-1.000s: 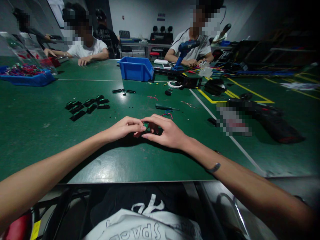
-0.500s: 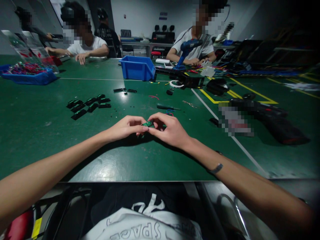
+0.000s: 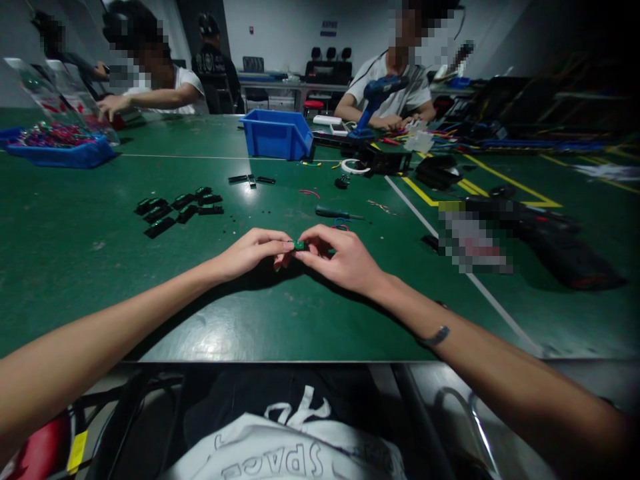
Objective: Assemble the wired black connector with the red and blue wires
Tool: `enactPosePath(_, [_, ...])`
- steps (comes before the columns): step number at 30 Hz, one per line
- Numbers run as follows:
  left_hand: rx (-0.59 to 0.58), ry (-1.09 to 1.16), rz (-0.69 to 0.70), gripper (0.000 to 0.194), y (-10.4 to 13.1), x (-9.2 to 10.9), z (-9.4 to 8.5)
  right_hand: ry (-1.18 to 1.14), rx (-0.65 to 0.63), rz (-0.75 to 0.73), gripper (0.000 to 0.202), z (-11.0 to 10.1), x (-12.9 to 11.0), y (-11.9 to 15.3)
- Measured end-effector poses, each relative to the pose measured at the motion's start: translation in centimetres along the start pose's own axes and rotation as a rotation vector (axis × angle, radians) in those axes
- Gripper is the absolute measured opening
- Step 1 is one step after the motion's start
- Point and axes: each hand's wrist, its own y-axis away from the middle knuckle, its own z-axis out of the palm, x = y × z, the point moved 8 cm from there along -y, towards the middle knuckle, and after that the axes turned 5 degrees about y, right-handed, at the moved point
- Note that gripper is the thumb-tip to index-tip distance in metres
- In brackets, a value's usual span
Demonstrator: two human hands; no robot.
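Between my fingertips is a small green circuit board (image 3: pixel 299 245), partly covered by the fingers. My left hand (image 3: pixel 257 252) pinches its left end with thumb and forefinger. On the other end, my right hand (image 3: pixel 343 257) grips it the same way. Both hands are just above the green table (image 3: pixel 210 320). A dark-handled screwdriver (image 3: pixel 333 213) lies just beyond my right hand, beside short blue and red wires (image 3: pixel 341 224). To the far left of my hands rests a group of several black pieces with green boards (image 3: pixel 180 208).
A blue bin (image 3: pixel 277 135) stands at the back, with a blue cordless drill (image 3: pixel 375 103) to its right. At left are a blue tray (image 3: pixel 65 155) of coloured parts and bottles (image 3: pixel 70 97). A black tool (image 3: pixel 545 237) lies at right. People sit across the table.
The circuit board has turned slightly and lies more level between my fingers. My hands stay almost in place. Across the table at left, a person's arm has moved left towards the bottles.
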Motion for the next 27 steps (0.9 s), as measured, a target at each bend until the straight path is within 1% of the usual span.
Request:
enactPosePath(6, [0.030, 0.047, 0.000, 0.039, -0.14, -0.38, -0.13, -0.015, -0.016, 0.007, 0.018, 0.03, 0.01, 0.02])
enactPosePath(12, [0.046, 0.030, -0.010, 0.045, -0.18, -0.65, -0.20, -0.007, -0.035, -0.004, 0.017, 0.15, -0.15, -0.01])
enactPosePath(17, [0.041, -0.016, -0.003, 0.044, -0.22, -0.62, -0.24, -0.007, -0.047, -0.005, 0.017, 0.19, -0.19, -0.01])
enactPosePath(27, [0.054, -0.036, 0.000, 0.041, -0.24, -0.48, -0.34, -0.011, -0.108, 0.023, 0.028, 0.38, -0.22, -0.03])
